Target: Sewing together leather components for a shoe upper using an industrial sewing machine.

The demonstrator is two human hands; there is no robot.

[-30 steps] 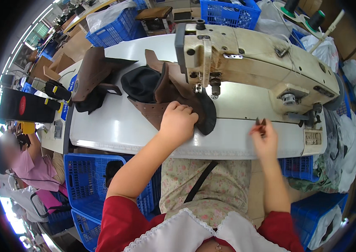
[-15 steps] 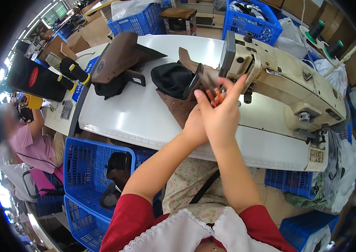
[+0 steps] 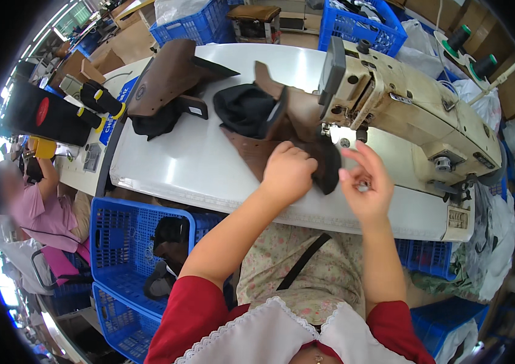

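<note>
A brown leather-like piece with a black cloth part [image 3: 242, 110] lies on the white sewing table, its right end beside the needle area of the sewing machine [image 3: 400, 106]. My left hand [image 3: 291, 171] is closed on the near edge of this brown piece, fingers curled under. Just right of it, my right hand [image 3: 369, 185] is raised with thumb and forefinger apart; the other fingers curl around a small shiny thing that I cannot make out. A second brown piece [image 3: 163, 85] with black cloth and a pale label lies to the left.
Blue plastic crates [image 3: 139, 239] stand at the table's near left, one with dark items inside. More blue crates [image 3: 363, 24] are behind. Green thread spools [image 3: 460, 37] stand at the back right. A person in pink [image 3: 48, 203] sits at another machine on the left.
My hands, close together before, have parted: the left has taken hold of the brown piece, the right has moved right and nearer me. The orange-handled tool seen before no longer shows.
</note>
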